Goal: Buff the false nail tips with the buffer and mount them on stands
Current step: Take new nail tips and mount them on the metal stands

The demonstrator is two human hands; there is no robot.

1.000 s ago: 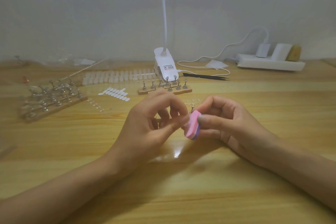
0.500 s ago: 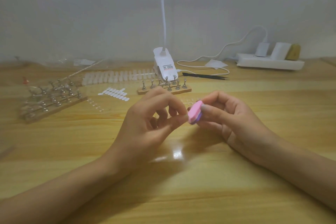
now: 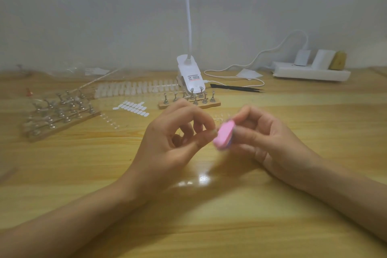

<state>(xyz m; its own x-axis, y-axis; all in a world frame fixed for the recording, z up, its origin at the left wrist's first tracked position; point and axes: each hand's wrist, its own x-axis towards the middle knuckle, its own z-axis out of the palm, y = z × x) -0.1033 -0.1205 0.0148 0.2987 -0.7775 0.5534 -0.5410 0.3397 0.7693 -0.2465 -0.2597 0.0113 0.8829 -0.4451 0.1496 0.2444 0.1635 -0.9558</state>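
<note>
A wooden bench (image 3: 293, 226) fills the view, with two bare forearms reaching in. Well off to the left of the left hand (image 3: 173, 140) sits a large rack of metal stands (image 3: 60, 115); just beyond that hand, a smaller wooden base of stands (image 3: 189, 101). The right hand (image 3: 268, 142) curls round a pink buffer (image 3: 224, 135), which meets the left fingertips. These pinch a tiny nail tip (image 3: 212, 131) between thumb and forefinger, too blurred to describe.
</note>
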